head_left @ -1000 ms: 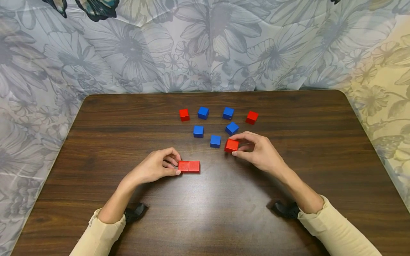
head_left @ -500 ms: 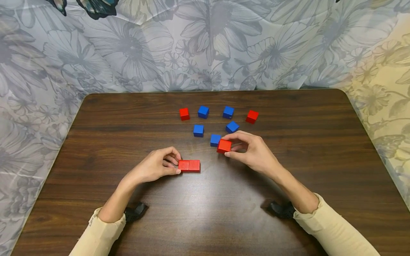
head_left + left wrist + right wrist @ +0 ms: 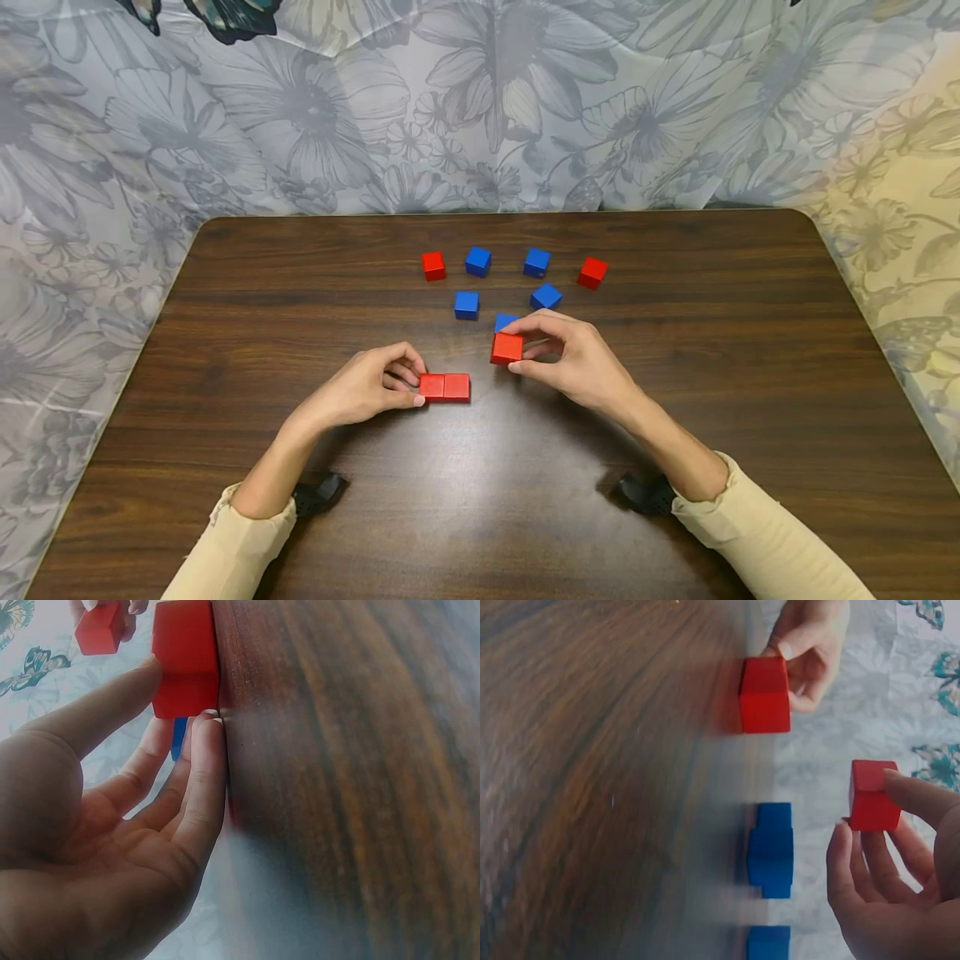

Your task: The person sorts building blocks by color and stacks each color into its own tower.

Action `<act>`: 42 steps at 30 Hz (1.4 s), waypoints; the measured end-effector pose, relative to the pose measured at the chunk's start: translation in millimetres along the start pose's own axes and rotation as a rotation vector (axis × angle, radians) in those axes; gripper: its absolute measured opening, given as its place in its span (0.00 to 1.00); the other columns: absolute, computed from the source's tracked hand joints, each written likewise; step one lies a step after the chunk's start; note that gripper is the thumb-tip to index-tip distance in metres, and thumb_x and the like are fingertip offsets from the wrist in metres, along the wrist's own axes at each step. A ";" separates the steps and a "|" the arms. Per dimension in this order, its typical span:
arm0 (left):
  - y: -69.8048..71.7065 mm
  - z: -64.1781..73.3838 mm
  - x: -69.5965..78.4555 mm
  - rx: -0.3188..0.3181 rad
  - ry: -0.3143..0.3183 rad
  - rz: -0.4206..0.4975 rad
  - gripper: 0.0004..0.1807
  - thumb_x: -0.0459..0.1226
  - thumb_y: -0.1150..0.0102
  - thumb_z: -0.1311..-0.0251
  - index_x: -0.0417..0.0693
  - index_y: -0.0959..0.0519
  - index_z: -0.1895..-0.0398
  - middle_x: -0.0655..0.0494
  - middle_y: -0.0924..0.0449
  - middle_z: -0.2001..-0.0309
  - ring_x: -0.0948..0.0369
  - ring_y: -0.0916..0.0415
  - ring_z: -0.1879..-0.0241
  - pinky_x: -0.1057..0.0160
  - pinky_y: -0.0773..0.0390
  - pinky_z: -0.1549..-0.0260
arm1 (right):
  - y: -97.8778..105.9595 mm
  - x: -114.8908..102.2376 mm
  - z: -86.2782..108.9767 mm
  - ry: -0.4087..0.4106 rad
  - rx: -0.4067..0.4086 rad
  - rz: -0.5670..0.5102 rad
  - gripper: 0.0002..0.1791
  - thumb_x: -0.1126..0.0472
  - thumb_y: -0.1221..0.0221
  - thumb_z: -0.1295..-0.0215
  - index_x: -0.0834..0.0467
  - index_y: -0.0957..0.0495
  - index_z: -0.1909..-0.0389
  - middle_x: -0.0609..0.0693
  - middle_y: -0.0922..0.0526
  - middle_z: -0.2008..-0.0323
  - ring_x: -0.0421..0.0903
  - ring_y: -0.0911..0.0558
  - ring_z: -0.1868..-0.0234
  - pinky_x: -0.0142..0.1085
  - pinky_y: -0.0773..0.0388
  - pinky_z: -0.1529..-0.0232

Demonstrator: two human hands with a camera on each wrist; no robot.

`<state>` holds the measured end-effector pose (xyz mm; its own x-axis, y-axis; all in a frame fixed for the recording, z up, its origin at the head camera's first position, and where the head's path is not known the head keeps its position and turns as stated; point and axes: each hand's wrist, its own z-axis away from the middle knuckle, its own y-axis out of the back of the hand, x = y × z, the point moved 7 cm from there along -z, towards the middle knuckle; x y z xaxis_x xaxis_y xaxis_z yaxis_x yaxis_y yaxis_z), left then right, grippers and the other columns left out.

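Note:
Two red cubes stand side by side on the table; my left hand point(image 3: 373, 387) grips the left red cube point(image 3: 431, 387) between thumb and fingers. Its partner, the right red cube point(image 3: 457, 387), sits flush against it. My right hand point(image 3: 564, 354) pinches another red cube point(image 3: 507, 348), which is lifted above the table, as the right wrist view shows. In the head view this raised cube partly covers a blue cube point(image 3: 506, 322) behind it. The left wrist view has the left thumb point(image 3: 127, 694) on the near face of the row.
Farther back lie more blue cubes, such as one at left point(image 3: 467, 305) and one at right point(image 3: 546, 297). A red cube point(image 3: 433, 266) and another red cube point(image 3: 592, 272) flank the back row. The brown wooden table point(image 3: 262, 275) ends at a floral cloth point(image 3: 510, 108).
My right hand has carried its red cube leftward and slightly nearer, toward the pair of red cubes. The left hand has stayed on its cube.

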<state>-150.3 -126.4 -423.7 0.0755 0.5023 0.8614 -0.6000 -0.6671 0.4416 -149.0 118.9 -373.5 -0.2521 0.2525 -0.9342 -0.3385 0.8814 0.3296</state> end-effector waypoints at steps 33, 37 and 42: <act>-0.2 0.3 0.3 0.008 -0.004 -0.019 0.18 0.33 0.27 0.46 0.42 0.24 0.55 0.49 0.18 0.58 0.59 0.18 0.60 0.65 0.17 0.60 | -40.2 -6.9 -7.8 -0.030 0.066 -0.001 0.20 0.69 0.26 0.48 0.56 0.17 0.53 0.47 0.17 0.56 0.49 0.15 0.61 0.37 0.16 0.58; -0.4 0.4 0.4 0.012 -0.010 -0.018 0.18 0.33 0.27 0.45 0.42 0.24 0.55 0.49 0.18 0.58 0.59 0.18 0.60 0.65 0.17 0.60 | -46.0 -8.5 -9.8 -0.023 0.053 0.040 0.20 0.67 0.26 0.49 0.54 0.16 0.54 0.44 0.16 0.57 0.47 0.16 0.61 0.38 0.17 0.58; 0.3 1.3 0.8 0.013 -0.014 -0.008 0.18 0.32 0.27 0.46 0.41 0.23 0.54 0.48 0.18 0.57 0.57 0.18 0.59 0.65 0.17 0.59 | -52.6 -7.4 -13.4 -0.037 0.041 0.036 0.20 0.68 0.25 0.50 0.54 0.16 0.55 0.44 0.16 0.58 0.46 0.16 0.61 0.38 0.17 0.57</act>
<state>-149.4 -127.0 -422.6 0.0916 0.4999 0.8612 -0.5889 -0.6702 0.4516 -141.6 65.3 -382.1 -0.2294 0.2984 -0.9265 -0.2922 0.8868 0.3580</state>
